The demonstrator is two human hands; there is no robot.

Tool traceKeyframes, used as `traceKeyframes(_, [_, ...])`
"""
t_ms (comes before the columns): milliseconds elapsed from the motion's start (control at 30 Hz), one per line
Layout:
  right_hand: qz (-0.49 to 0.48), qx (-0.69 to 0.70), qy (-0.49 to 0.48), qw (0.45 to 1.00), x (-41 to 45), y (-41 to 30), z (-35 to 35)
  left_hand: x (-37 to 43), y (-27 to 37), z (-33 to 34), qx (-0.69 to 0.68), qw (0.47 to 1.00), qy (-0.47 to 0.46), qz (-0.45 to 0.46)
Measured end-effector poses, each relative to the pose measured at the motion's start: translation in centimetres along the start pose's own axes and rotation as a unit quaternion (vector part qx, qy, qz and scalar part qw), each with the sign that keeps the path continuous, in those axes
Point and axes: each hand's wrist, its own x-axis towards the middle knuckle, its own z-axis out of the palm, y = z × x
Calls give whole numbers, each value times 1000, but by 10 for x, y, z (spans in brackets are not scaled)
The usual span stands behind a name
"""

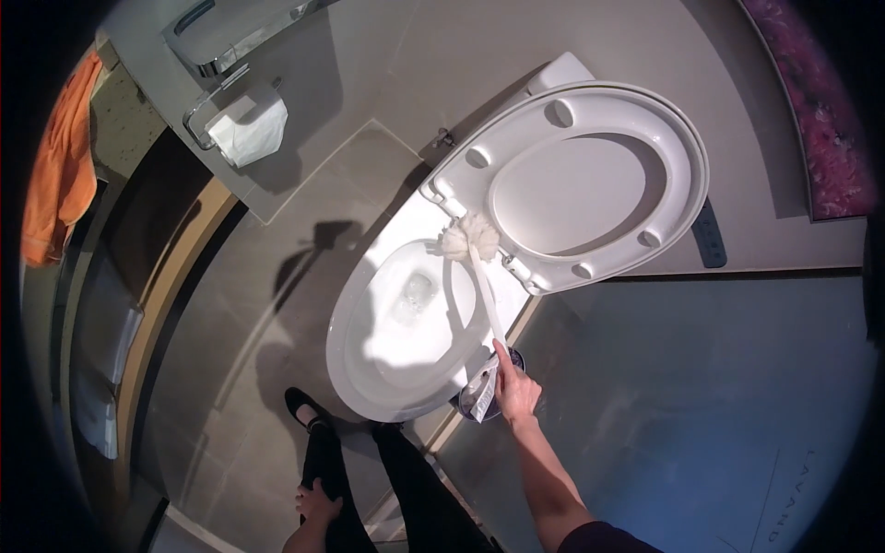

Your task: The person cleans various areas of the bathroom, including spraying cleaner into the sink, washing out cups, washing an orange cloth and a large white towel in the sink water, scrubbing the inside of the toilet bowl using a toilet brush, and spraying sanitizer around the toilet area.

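My right hand (517, 392) grips the white handle of a toilet brush (486, 290), index finger laid along it. The brush's fluffy off-white head (471, 238) rests at the rear of the white toilet bowl (346, 345), beside the seat hinges. Water sits in the bottom of the bowl. The toilet seat (646, 238) and the lid (577, 193) behind it are both raised. Down by my left knee, my left hand (318, 501) lies on the dark trouser leg with its fingers apart, holding nothing.
A small waste bin (518, 359) with rubbish in it stands beside the bowl, partly behind my right hand. To the right is a frosted glass panel (657, 373). A toilet roll (250, 131) hangs on the wall at upper left. An orange towel (62, 173) hangs farther left, above shelves.
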Motion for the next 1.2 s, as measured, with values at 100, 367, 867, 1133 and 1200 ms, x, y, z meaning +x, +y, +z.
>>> traceKeyframes(100, [8,-12,-7,1000,13,-15,-7,-1,0,0,9,1000,13,11])
traceKeyframes(367, [-29,-100,-33,994,54,24,11,0,1,-2,37,999,22,18])
traceKeyframes(867, [60,0,211,976,-48,46,-171,10,-20,-6,-56,996,6,67])
traceKeyframes(1133, [103,45,249,962,14,87,-170,21,-30,-15,-116,964,101,218])
traceKeyframes(1200, [140,111,259,949,-13,86,-132,18,-18,-29,-124,958,103,237])
